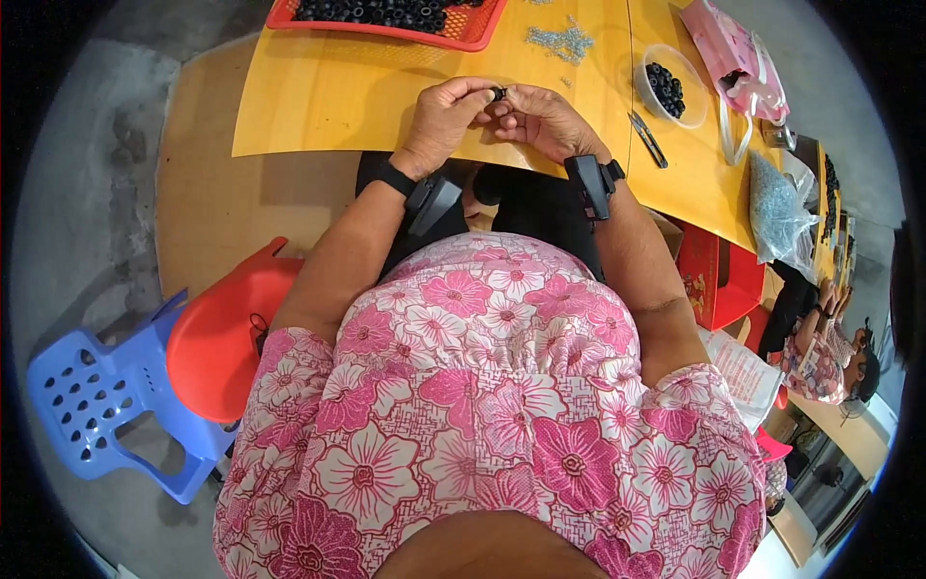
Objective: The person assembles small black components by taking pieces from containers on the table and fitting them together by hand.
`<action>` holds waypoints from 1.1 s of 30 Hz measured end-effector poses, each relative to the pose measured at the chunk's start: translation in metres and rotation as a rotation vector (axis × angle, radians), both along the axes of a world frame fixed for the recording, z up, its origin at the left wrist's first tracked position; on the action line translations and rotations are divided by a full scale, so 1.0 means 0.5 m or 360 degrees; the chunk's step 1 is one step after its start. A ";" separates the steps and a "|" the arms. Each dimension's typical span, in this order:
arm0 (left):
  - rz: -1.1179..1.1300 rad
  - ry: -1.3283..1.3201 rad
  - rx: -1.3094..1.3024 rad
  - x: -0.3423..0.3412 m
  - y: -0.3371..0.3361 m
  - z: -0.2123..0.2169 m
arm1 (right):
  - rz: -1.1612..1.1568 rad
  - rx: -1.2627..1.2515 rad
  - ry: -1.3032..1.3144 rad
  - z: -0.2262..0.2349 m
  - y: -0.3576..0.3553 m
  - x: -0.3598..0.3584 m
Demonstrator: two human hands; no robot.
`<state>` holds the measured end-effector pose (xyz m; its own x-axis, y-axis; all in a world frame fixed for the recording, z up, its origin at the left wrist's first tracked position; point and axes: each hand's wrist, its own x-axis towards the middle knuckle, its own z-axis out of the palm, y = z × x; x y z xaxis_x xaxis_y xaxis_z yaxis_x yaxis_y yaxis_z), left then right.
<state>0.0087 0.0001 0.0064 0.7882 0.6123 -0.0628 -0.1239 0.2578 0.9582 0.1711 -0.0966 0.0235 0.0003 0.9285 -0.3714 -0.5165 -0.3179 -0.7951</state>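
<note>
My left hand (446,116) and my right hand (542,118) meet over the near edge of a yellow wooden table (318,92). Between the fingertips of both hands sits a small black round part (498,94). Each wrist carries a black strap with a black device. A red tray (386,31) filled with several black round parts lies at the far edge, beyond my left hand. A pile of small metal pieces (562,41) lies beyond my right hand.
A clear round bowl of black parts (668,87) and small snips (648,138) lie to the right, with a pink bag (735,53) and a clear bag of grey pieces (777,207) further right. A red stool (227,338) and blue plastic chair (96,396) stand at my left. Another person (830,352) sits at the right.
</note>
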 end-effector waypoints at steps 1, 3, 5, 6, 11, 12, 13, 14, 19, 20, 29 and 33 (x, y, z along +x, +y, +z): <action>0.0013 0.0024 0.0035 -0.001 0.000 0.002 | -0.0011 -0.0005 0.0038 -0.002 0.000 0.001; 0.0031 0.0047 0.0070 -0.002 0.000 0.001 | -0.0017 -0.0010 0.0074 0.002 0.001 -0.001; 0.0106 0.0042 0.0189 -0.001 -0.001 -0.003 | 0.0007 0.0000 0.0039 0.005 0.000 -0.003; 0.0105 0.0042 0.0189 0.000 0.000 -0.003 | 0.0006 0.0001 0.0039 0.003 0.000 -0.002; 0.0139 0.0004 0.0205 0.002 0.002 -0.004 | 0.0075 -0.0010 0.0112 -0.004 0.001 0.005; 0.0138 0.0005 0.0203 0.002 0.001 -0.004 | 0.0073 -0.0011 0.0113 -0.006 0.002 0.006; 0.0140 0.0009 0.0238 0.002 0.002 -0.003 | 0.0069 0.0004 0.0102 -0.008 0.002 0.007; 0.0144 0.0014 0.0272 0.001 0.001 -0.002 | 0.0066 0.0018 0.0092 -0.005 0.002 0.004; 0.0140 0.0012 0.0412 0.000 0.004 -0.003 | 0.0042 0.0031 0.0154 -0.001 -0.001 -0.004; 0.0119 0.0007 0.0381 0.000 0.004 -0.003 | 0.0039 0.0039 0.0174 -0.005 -0.002 -0.003; -0.0038 -0.0068 0.0051 -0.004 0.006 0.000 | -0.0111 0.0121 0.0210 -0.012 0.003 -0.019; -0.0072 -0.0089 -0.0013 -0.005 0.008 -0.001 | -0.0116 0.0128 0.0235 -0.009 0.003 -0.019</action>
